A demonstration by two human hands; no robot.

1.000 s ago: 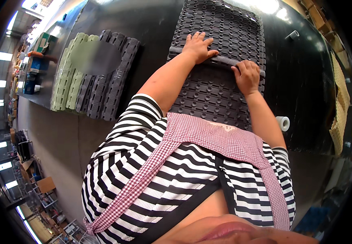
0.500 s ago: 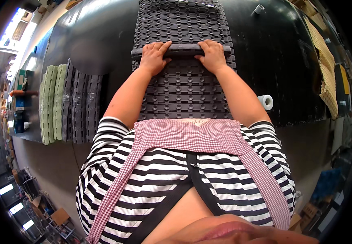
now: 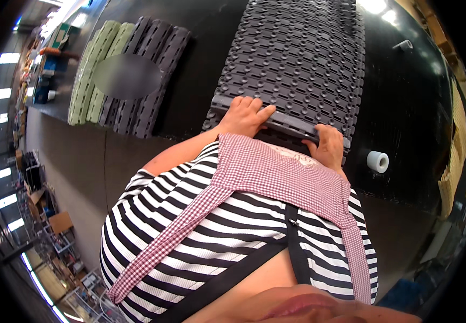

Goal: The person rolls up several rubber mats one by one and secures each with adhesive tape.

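Observation:
A long dark grey rubbery mat (image 3: 297,59), covered in rows of small round cups and slots, lies on the black table in front of me. Its near edge is a thick, rounded fold or roll (image 3: 289,123) close to my apron. My left hand (image 3: 245,116) is closed over the left part of this edge, fingers on top. Toward the right end, my right hand (image 3: 327,145) grips the same edge, its thumb on the near side. Another layer of matting shows a little below the edge; my apron hides the rest.
On the left of the black table (image 3: 190,97) lie green rolled mats (image 3: 99,70) and grey rolled mats (image 3: 160,81), side by side. A white roll (image 3: 377,161) sits right of the mat, with another small roll (image 3: 403,46) farther off. Yellowish textured sheeting (image 3: 453,156) lies along the right edge.
Both hands have drawn the mat's rounded edge toward my body, covering the lower layer that showed before. My view has turned and leaned, so the table things appear shifted.

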